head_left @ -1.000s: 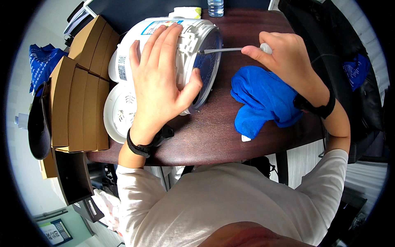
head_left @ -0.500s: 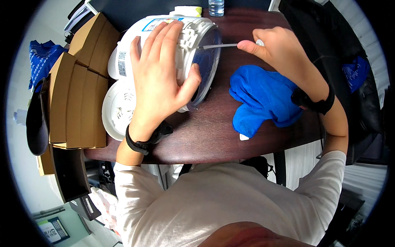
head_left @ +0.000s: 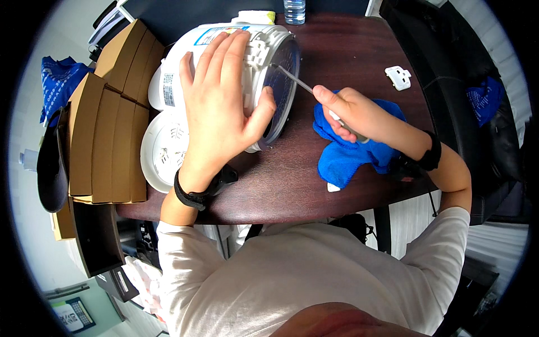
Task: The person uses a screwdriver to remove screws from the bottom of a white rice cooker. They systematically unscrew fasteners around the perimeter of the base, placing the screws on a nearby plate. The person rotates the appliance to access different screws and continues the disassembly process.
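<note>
Well, the white machine (head_left: 254, 73) is set on the bench (head_left: 269, 185) under the left hand (head_left: 219, 104), its fingers spread apart. The screwdriver (head_left: 296, 80) is gripped in the right hand (head_left: 359, 115), its tip by the machine's rim. Probably, it should be pushed softly.

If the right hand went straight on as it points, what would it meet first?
Likely the rim of the white appliance: the right hand aims its metal tool there, though depth leaves contact unclear.
</note>
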Motion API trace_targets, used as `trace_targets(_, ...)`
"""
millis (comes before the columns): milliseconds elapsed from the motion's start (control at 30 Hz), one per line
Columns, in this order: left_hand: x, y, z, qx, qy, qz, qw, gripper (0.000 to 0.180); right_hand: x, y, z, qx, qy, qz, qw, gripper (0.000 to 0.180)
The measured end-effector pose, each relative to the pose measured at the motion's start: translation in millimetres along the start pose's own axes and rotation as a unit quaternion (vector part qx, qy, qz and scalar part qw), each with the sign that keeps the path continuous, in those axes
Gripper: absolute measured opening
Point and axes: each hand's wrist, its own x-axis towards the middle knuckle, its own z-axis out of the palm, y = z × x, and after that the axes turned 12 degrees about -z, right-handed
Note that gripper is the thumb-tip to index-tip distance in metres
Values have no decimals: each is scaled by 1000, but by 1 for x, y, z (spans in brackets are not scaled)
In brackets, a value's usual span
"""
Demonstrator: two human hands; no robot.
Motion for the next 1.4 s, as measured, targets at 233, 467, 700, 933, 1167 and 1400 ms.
trace_targets(233, 0, -2, 1, -4, 1, 1, 1000, 69, -15, -19, 15, 212, -77, 131, 965, 71)
trace_targets(467, 2, -1, 1, -12, -6, -1, 1000, 68, -12, -4, -18, -63, 39, 0, 997, 66)
trace_targets(700, 1, -5, 1, -11, -2, 0, 1000, 68, -11, -14, -42, -547, 244, -300, 743, 56)
trace_targets(933, 1, -4, 1, -12, -4, 3, 1000, 69, 0, -23, -47, -621, 268, -374, 635, 57)
trace_targets(1167, 2, -5, 1, -14, 0, 8, 1000, 69, 4, -22, -46, -620, 263, -369, 640, 58)
trace_targets(1400, 2, -5, 2, -16, -1, 6, 1000, 70, 4, -21, -43, -595, 261, -370, 664, 60)
